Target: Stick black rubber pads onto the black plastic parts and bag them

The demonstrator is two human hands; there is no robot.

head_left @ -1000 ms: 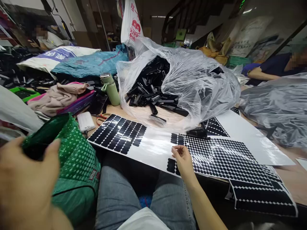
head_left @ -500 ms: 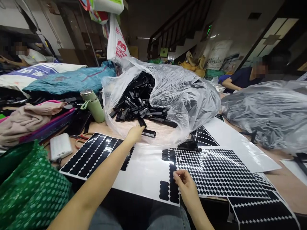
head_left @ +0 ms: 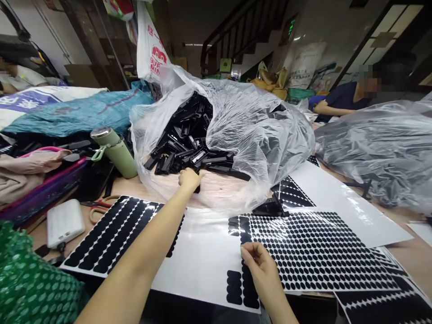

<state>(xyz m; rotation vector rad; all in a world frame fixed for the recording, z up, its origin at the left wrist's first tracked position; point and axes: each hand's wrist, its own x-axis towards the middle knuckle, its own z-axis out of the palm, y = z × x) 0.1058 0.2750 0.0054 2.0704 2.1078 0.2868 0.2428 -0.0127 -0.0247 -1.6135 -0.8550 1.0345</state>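
My left hand (head_left: 189, 180) is closed at the mouth of a clear plastic bag (head_left: 256, 121), in front of a heap of small black plastic parts (head_left: 182, 144). The dark end of one part (head_left: 197, 189) shows under its fingers; the rest is hidden. Lower right, my right hand (head_left: 261, 263) has thumb and forefinger pinched together above a white sheet of black stickers (head_left: 248, 288). Whatever lies between those fingertips is too small to make out. To its right lies a sheet of round black stickers (head_left: 324, 247).
Another sticker sheet (head_left: 111, 229) lies at left, near scissors (head_left: 97, 211), a white power bank (head_left: 65, 222) and a green flask (head_left: 116, 153). Black parts (head_left: 270, 207) rest by the bag's right edge. A second bag (head_left: 374, 153) stands at right; a person (head_left: 347, 101) sits beyond it.
The loose black part that lay beside my left hand is gone from its spot, and a part now shows under that hand. The view has shifted slightly; my right hand keeps its pinch.
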